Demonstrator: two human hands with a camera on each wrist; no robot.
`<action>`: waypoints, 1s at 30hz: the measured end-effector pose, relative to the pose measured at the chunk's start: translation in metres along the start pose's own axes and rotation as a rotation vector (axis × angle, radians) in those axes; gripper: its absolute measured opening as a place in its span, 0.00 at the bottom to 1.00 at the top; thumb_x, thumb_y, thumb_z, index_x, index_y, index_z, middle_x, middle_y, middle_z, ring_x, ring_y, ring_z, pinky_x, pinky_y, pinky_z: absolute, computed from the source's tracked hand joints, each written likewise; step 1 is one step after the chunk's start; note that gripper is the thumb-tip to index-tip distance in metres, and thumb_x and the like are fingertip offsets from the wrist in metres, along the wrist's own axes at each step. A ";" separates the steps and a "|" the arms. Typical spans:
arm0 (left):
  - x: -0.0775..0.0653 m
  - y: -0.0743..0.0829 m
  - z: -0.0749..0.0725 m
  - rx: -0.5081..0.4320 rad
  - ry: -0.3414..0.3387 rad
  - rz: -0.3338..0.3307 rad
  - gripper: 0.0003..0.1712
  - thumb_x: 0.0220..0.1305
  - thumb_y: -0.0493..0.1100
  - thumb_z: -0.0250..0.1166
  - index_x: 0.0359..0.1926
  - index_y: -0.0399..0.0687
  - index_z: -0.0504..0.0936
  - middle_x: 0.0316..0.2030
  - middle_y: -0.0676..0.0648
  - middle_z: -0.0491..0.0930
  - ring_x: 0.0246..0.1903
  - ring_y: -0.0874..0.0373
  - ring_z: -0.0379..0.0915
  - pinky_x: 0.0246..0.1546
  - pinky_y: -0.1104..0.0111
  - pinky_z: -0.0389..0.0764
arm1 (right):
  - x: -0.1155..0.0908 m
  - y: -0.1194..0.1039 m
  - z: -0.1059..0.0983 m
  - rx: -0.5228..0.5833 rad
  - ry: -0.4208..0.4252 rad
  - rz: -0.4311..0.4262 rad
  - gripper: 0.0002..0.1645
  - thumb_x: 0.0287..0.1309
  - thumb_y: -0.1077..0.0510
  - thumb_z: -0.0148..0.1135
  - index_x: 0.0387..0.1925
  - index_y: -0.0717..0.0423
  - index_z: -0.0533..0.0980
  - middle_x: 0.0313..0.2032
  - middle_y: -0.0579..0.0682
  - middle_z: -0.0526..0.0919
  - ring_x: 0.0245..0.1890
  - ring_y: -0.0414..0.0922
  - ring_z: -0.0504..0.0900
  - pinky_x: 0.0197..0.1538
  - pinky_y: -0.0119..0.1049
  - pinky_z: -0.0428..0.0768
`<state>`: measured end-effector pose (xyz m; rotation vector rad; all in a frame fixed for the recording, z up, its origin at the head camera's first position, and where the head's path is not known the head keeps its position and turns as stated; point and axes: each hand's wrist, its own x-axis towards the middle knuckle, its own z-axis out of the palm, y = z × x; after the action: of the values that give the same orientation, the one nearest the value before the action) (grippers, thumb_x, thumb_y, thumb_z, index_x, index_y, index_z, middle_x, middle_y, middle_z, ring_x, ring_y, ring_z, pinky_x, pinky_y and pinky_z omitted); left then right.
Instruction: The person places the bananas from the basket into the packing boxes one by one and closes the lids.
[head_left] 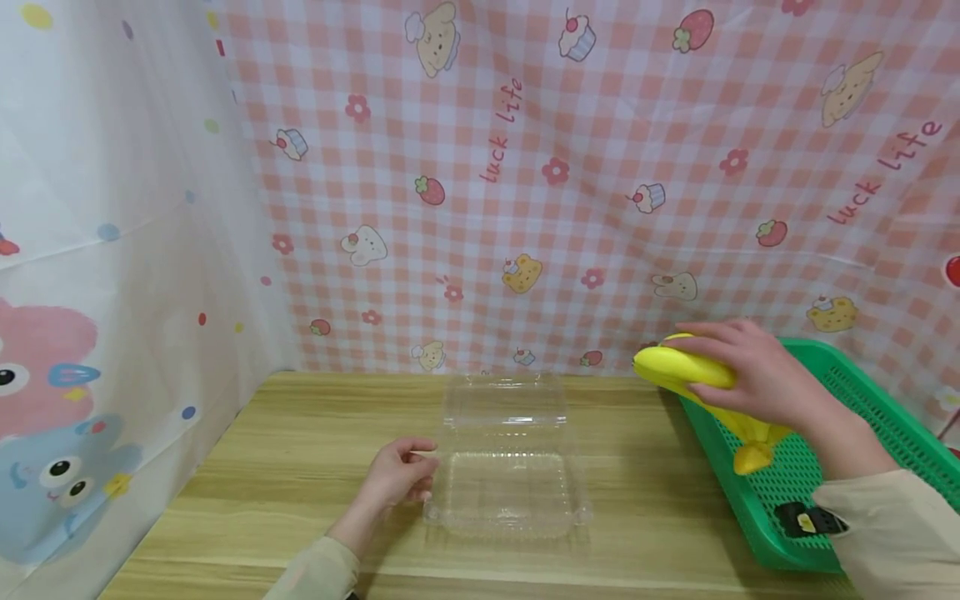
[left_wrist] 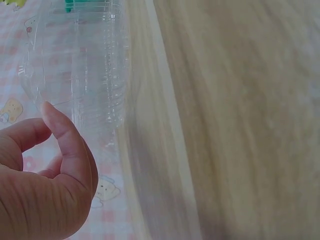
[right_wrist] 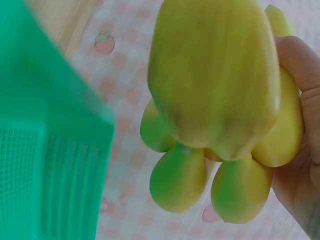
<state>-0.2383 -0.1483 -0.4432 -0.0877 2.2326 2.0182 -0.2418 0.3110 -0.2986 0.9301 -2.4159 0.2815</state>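
In the head view my right hand (head_left: pixel 772 375) grips a bunch of yellow bananas (head_left: pixel 686 371) above the left side of a green basket (head_left: pixel 716 467). The right wrist view shows the bananas (right_wrist: pixel 215 75) close up, green towards some ends, with fingers around one side. A clear plastic clamshell box (head_left: pixel 510 500) lies on the table with its lid (head_left: pixel 504 404) folded back towards the wall. My left hand (head_left: pixel 397 475) is beside the box's left edge, fingers loosely bent. From the left wrist, the hand (left_wrist: pixel 55 170) shows nothing between thumb and fingers.
Inside the basket lies a small black object (head_left: pixel 810 520) with a yellow mark, partly behind my right sleeve. A pink checked cloth (head_left: pixel 480 208) hangs behind the wooden table (head_left: pixel 300 467), and a white printed cloth (head_left: pixel 150 250) hangs at the left.
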 end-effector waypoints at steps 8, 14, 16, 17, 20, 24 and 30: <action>0.000 0.000 -0.001 -0.002 -0.011 0.009 0.20 0.62 0.29 0.64 0.55 0.27 0.74 0.29 0.46 0.72 0.22 0.59 0.70 0.19 0.72 0.78 | 0.016 -0.021 0.015 0.027 0.018 -0.107 0.37 0.42 0.60 0.80 0.58 0.46 0.78 0.59 0.53 0.77 0.47 0.51 0.71 0.43 0.48 0.72; -0.001 0.001 -0.001 0.004 -0.007 0.007 0.20 0.62 0.29 0.65 0.55 0.27 0.75 0.29 0.46 0.71 0.22 0.59 0.71 0.20 0.71 0.79 | 0.028 -0.035 0.032 0.049 0.016 -0.172 0.36 0.44 0.57 0.78 0.58 0.46 0.78 0.58 0.52 0.78 0.48 0.51 0.73 0.45 0.50 0.73; -0.001 0.000 -0.001 0.003 -0.008 0.007 0.20 0.62 0.29 0.65 0.55 0.27 0.75 0.29 0.46 0.70 0.22 0.59 0.71 0.20 0.72 0.79 | 0.032 -0.039 0.038 0.060 0.009 -0.190 0.35 0.44 0.56 0.78 0.59 0.46 0.78 0.58 0.52 0.78 0.47 0.50 0.73 0.44 0.48 0.73; 0.000 0.000 -0.001 0.002 -0.007 0.008 0.20 0.62 0.29 0.64 0.55 0.27 0.75 0.29 0.46 0.70 0.22 0.60 0.71 0.19 0.72 0.79 | 0.034 -0.041 0.041 0.066 0.006 -0.197 0.35 0.45 0.56 0.78 0.59 0.46 0.78 0.59 0.51 0.78 0.47 0.50 0.73 0.44 0.48 0.73; 0.000 -0.001 -0.001 0.000 -0.008 0.009 0.20 0.62 0.29 0.64 0.55 0.26 0.74 0.28 0.46 0.70 0.21 0.60 0.71 0.19 0.72 0.79 | 0.039 -0.048 0.050 0.081 -0.001 -0.212 0.35 0.45 0.55 0.78 0.59 0.45 0.78 0.58 0.52 0.78 0.48 0.50 0.74 0.44 0.49 0.73; 0.000 -0.001 -0.001 -0.004 -0.004 0.007 0.19 0.62 0.29 0.64 0.54 0.27 0.75 0.28 0.46 0.70 0.21 0.60 0.71 0.19 0.72 0.79 | 0.046 -0.059 0.062 0.092 -0.004 -0.234 0.35 0.45 0.56 0.78 0.59 0.45 0.78 0.58 0.52 0.79 0.50 0.53 0.75 0.45 0.51 0.75; 0.000 -0.001 -0.001 0.002 0.003 0.004 0.19 0.62 0.29 0.65 0.54 0.28 0.75 0.28 0.46 0.70 0.22 0.59 0.70 0.19 0.71 0.79 | 0.057 -0.072 0.079 0.119 -0.027 -0.280 0.33 0.46 0.53 0.78 0.57 0.42 0.78 0.58 0.50 0.79 0.49 0.52 0.75 0.45 0.50 0.77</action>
<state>-0.2382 -0.1493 -0.4436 -0.0868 2.2382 2.0195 -0.2612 0.1965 -0.3333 1.3167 -2.2749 0.3119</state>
